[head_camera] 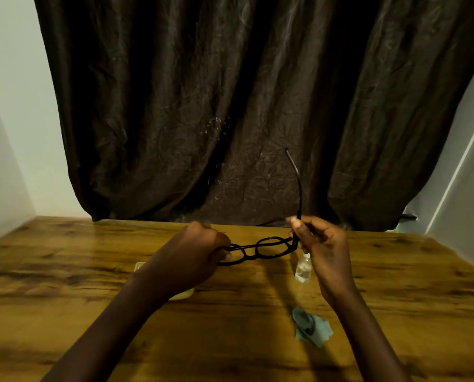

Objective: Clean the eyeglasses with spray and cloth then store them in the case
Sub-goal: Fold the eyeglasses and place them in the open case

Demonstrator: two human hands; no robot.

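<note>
Head view: both hands are holding the eyeglasses [260, 248] above the table [92, 271], left hand [202, 249] gripping one end, right hand [321, 244] pinching the raised temple, probably folding it for the case [182, 295].

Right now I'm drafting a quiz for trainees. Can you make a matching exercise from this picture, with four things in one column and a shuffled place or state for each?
Things:
1. eyeglasses
2. spray bottle
3. cloth
4. case

Places or states:
a. crumpled on the table, nearest the camera
b. pale, mostly hidden under the left forearm
c. held above the table by the left hand and right hand
d. clear, on the table close by the right hand

Pairs: 1-c, 2-d, 3-a, 4-b
</note>
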